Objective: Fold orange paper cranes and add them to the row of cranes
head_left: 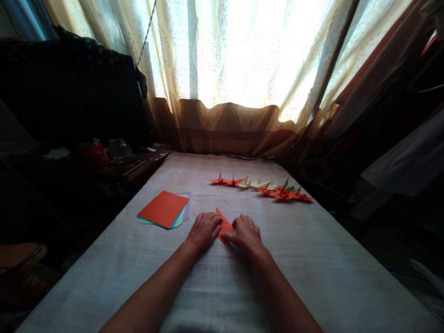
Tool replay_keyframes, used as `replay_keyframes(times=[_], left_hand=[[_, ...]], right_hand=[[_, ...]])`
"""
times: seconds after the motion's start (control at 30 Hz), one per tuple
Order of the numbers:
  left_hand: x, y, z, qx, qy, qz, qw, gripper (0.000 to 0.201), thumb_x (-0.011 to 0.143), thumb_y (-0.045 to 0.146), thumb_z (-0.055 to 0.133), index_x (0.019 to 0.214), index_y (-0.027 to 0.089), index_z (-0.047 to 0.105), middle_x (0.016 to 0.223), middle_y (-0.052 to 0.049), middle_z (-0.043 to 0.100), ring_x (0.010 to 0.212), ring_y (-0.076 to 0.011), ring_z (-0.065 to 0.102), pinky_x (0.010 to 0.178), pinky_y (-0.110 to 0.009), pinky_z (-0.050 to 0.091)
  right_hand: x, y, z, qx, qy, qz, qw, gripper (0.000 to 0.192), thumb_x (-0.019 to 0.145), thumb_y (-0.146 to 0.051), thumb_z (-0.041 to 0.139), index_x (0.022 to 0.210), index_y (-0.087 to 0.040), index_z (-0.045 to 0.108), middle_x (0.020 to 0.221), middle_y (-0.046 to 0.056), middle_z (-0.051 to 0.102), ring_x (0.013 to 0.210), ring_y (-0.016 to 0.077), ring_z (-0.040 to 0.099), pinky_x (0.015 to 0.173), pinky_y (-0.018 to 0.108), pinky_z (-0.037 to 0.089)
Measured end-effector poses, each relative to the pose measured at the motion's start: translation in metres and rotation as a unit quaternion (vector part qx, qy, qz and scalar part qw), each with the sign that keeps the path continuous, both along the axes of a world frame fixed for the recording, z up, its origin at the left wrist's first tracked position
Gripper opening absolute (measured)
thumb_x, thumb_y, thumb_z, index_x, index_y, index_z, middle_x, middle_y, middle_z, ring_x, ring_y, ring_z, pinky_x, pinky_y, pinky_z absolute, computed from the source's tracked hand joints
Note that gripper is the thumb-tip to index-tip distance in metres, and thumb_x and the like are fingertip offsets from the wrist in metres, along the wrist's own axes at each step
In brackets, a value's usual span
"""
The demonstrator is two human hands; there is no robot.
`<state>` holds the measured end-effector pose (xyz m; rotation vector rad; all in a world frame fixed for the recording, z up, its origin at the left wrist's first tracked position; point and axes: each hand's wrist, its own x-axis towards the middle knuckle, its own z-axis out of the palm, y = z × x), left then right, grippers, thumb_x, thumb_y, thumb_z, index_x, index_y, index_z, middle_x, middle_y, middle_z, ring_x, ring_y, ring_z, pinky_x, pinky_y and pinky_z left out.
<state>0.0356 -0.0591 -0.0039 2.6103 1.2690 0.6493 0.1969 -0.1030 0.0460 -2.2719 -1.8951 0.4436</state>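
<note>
A small piece of folded orange origami paper [225,225] lies on the pale cloth, its pointed tip facing away from me. My left hand [204,229] presses on its left edge with fingers curled together. From the other side, my right hand [247,234] grips the right edge, thumb on the paper and fingers bent. Parts of the sheet are hidden under my fingers. To the left of my hands rests a stack of square paper [163,209], orange on top, with blue, pale green and lilac edges showing.
Several folded paper cranes [284,192] in orange, cream and green stand in rows at the back right of the cloth-covered surface [329,273]. A dark side table [138,167] at the left carries a glass jar [120,150] and a red cup [98,153]. Curtains [229,122] hang behind.
</note>
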Motion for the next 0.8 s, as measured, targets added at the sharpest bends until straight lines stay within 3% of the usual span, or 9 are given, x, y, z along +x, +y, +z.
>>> replay_keyframes(times=[0.17, 0.3, 0.43, 0.57, 0.63, 0.8], left_hand=[[0.0, -0.001, -0.001, 0.013, -0.003, -0.002, 1.0, 0.024, 0.091, 0.02, 0.054, 0.111, 0.025, 0.064, 0.123, -0.005, 0.066, 0.119, -0.0211, 0.056, 0.11, -0.043, 0.035], [0.0, -0.001, -0.001, 0.027, -0.009, -0.003, 1.0, 0.024, 0.089, 0.018, 0.055, 0.111, 0.024, 0.064, 0.118, -0.005, 0.068, 0.115, -0.0211, 0.058, 0.108, -0.041, 0.038], [-0.002, 0.0, -0.005, 0.036, -0.024, 0.017, 0.999, 0.036, 0.086, 0.017, 0.058, 0.121, 0.022, 0.06, 0.123, -0.008, 0.066, 0.121, -0.0254, 0.055, 0.112, -0.046, 0.035], [-0.004, 0.001, -0.006, 0.041, -0.052, 0.029, 0.997, 0.047, 0.085, 0.019, 0.06, 0.132, 0.019, 0.053, 0.131, -0.012, 0.061, 0.125, -0.0272, 0.053, 0.113, -0.048, 0.034], [-0.005, 0.0, -0.004, 0.042, -0.067, 0.028, 0.996, 0.044, 0.087, 0.02, 0.059, 0.131, 0.02, 0.054, 0.128, -0.012, 0.063, 0.121, -0.0266, 0.055, 0.111, -0.047, 0.037], [-0.006, 0.0, -0.001, 0.036, -0.113, 0.035, 0.992, 0.048, 0.092, 0.024, 0.053, 0.14, 0.024, 0.047, 0.121, -0.009, 0.067, 0.114, -0.0246, 0.06, 0.105, -0.044, 0.044]], right_hand=[[-0.003, -0.005, -0.01, 0.019, 0.045, -0.011, 0.999, 0.042, 0.074, -0.043, 0.069, 0.108, -0.018, 0.068, 0.151, 0.016, 0.041, 0.144, 0.0336, 0.029, 0.113, 0.048, 0.024], [-0.005, -0.005, -0.022, 0.068, 0.083, 0.008, 0.994, 0.029, 0.076, -0.032, 0.067, 0.103, -0.021, 0.068, 0.149, 0.013, 0.045, 0.144, 0.0325, 0.029, 0.114, 0.05, 0.021], [-0.008, -0.006, -0.033, 0.166, 0.101, 0.02, 0.981, 0.021, 0.077, -0.024, 0.065, 0.098, -0.022, 0.067, 0.13, 0.01, 0.063, 0.137, 0.0297, 0.042, 0.111, 0.045, 0.028], [-0.01, -0.004, -0.032, 0.187, 0.136, 0.018, 0.973, 0.018, 0.082, -0.023, 0.062, 0.099, -0.022, 0.066, 0.096, 0.004, 0.074, 0.098, 0.0219, 0.067, 0.092, 0.034, 0.044], [-0.01, -0.003, -0.03, 0.186, 0.151, 0.001, 0.971, 0.028, 0.084, -0.022, 0.058, 0.112, -0.022, 0.063, 0.092, 0.002, 0.075, 0.083, 0.019, 0.07, 0.082, 0.03, 0.047], [-0.005, -0.002, -0.032, 0.277, 0.096, -0.021, 0.956, 0.04, 0.087, -0.021, 0.052, 0.126, -0.015, 0.058, 0.096, 0.008, 0.075, 0.085, 0.0226, 0.07, 0.081, 0.032, 0.049]])
